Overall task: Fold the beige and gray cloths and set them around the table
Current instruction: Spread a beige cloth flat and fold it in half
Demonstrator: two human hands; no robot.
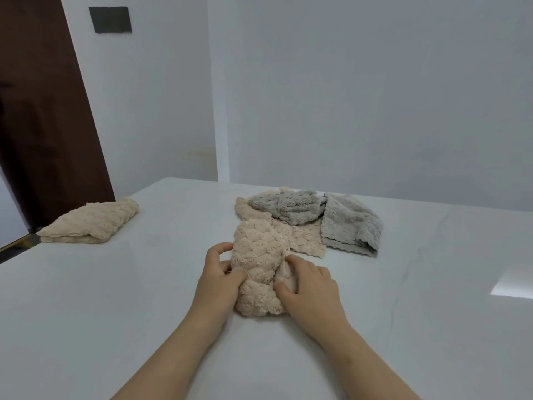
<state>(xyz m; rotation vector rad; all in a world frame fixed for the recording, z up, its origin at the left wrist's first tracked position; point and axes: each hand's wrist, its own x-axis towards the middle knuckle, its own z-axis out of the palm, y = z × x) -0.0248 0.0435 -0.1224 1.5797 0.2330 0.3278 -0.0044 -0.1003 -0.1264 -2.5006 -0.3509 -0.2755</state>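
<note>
I start from the white table [115,313], which fills the near half of my view. At its far middle lies the unfolded heap: two gray cloths [349,223] crumpled over a flat beige cloth [305,238]. One folded beige cloth [92,225] already sits at the far left edge, well apart from the heap.

The beige cloth in hand [256,272] lies bunched just near of the heap, touching the flat beige one. Its long axis runs near to far, straight between my hands. The left hand [217,280] grips its left edge, fingers curled into the pile. The right hand [308,290] holds the right side, fingers bent over it and thumb pressed in.

Both hands are equally close. I judge the coming fold goes along that axis, near end toward far.
</note>
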